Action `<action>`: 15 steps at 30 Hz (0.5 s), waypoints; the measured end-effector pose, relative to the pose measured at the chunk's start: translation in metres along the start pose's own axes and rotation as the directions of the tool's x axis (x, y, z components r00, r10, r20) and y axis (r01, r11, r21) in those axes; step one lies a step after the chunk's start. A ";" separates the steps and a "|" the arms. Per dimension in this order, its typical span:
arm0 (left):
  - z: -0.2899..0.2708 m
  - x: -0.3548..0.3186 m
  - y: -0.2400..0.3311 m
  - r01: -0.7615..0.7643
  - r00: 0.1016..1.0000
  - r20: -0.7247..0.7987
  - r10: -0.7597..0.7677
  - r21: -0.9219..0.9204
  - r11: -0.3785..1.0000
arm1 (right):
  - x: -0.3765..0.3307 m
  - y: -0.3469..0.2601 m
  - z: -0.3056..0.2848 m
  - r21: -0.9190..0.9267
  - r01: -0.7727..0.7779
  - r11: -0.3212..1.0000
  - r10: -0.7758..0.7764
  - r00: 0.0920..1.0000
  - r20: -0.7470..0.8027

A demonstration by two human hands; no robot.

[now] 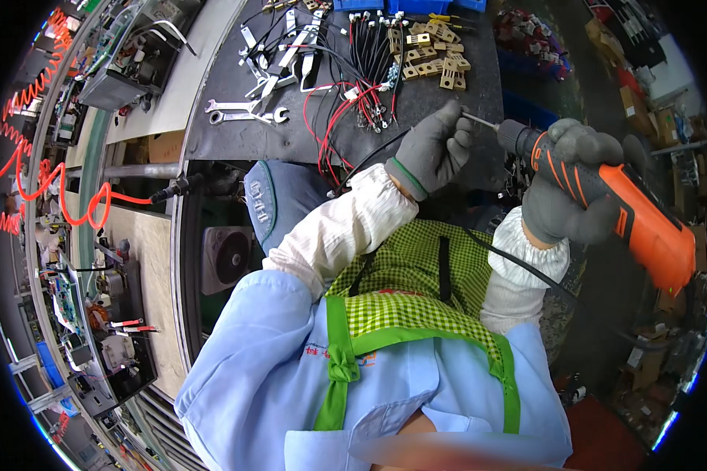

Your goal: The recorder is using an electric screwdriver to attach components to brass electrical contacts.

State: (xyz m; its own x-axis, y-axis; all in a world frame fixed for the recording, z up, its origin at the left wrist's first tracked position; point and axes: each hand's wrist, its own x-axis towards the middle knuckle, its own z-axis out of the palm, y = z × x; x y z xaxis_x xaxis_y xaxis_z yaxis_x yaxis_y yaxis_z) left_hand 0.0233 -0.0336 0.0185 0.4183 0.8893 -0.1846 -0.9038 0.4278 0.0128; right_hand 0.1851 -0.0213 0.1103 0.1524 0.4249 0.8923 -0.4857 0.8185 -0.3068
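Note:
My right hand (569, 188), in a grey glove, is wrapped round an orange and black power screwdriver (636, 220). Its thin metal bit points left, toward my left hand (436, 153). That hand is gloved too, its fingers closed near the bit's tip; whatever sits in the pinch is hidden. A black cable (381, 147) runs up to my left hand from the bench edge. Beyond it on the dark bench top (291, 145) lie brass-coloured terminal blocks (436, 56) and a bundle of black and red wires (371, 59) with small end terminals.
Two wrenches (243, 111) and several flat metal brackets (291, 51) lie on the bench's left half. Blue bins (420, 6) line its far edge. Left of me is a line with opened electrical units (118, 345) and a coiled red hose (59, 184). Cartons (640, 110) stand at right.

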 end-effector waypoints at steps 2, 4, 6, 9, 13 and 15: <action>-0.005 0.002 0.005 -0.029 0.999 0.043 0.027 0.044 0.999 | -0.001 0.000 -0.002 -0.029 -0.033 0.999 0.032 0.999 -0.028; -0.006 0.001 0.009 -0.063 0.995 0.089 0.055 0.088 0.994 | 0.000 -0.001 0.000 -0.055 -0.064 0.996 0.062 0.997 -0.054; 0.001 -0.005 0.007 -0.002 1.000 0.024 0.000 0.085 0.996 | 0.001 -0.010 0.005 -0.153 -0.115 0.982 0.093 0.985 -0.145; 0.001 -0.001 0.003 -0.046 0.999 -0.023 0.045 -0.038 0.998 | -0.001 -0.005 0.004 -0.182 -0.100 0.978 0.086 0.993 -0.082; -0.002 -0.003 0.005 -0.044 0.999 -0.002 0.044 0.007 0.999 | 0.000 -0.009 0.010 -0.134 -0.111 0.985 0.099 0.991 -0.092; -0.001 -0.005 0.005 -0.059 0.998 -0.001 0.059 0.054 0.997 | 0.002 -0.009 0.012 -0.128 -0.130 0.983 0.120 0.989 -0.084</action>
State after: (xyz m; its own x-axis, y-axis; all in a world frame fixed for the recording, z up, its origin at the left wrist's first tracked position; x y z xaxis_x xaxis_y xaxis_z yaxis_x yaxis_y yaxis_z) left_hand 0.0166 -0.0358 0.0185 0.3638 0.9130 -0.1845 -0.9208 0.3823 0.0766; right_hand 0.1793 -0.0325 0.1190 0.1650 0.5512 0.8179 -0.3875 0.7988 -0.4602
